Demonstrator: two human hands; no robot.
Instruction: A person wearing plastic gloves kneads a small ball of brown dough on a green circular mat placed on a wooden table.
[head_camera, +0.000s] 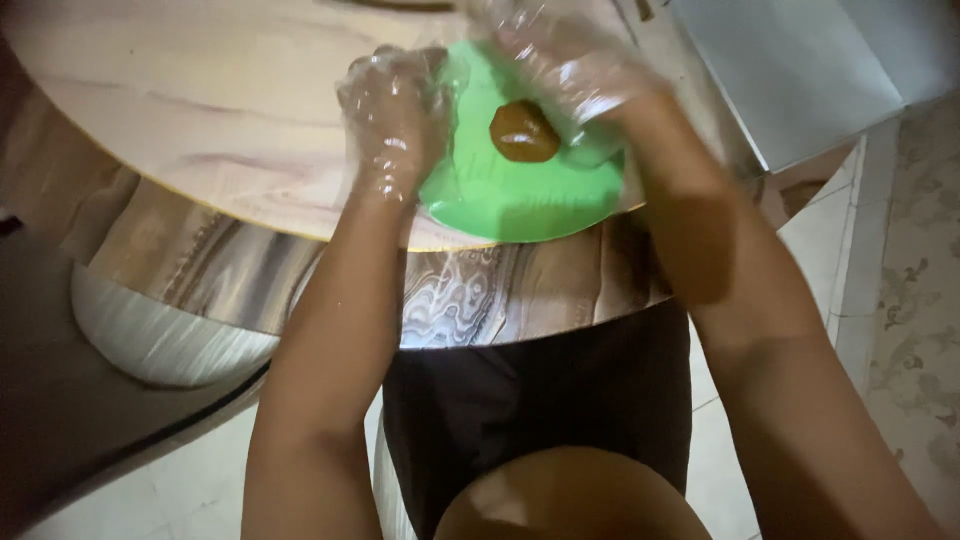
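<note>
Your gloved left hand (392, 120) curls over the green board (520, 195) edge; right hand (575, 65) spreads above the soft, sticky-looking brown lump (523, 131), top centre; cradle it underneath.

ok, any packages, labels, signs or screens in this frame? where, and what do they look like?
None in view. Only a green round plate on the marbled table, a brown lump on the plate, and the left hand and right hand in clear plastic gloves at its rim.

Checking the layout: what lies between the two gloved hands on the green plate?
In the head view, a brown dough ball sits on the green round plate, between left hand and right hand.
</note>
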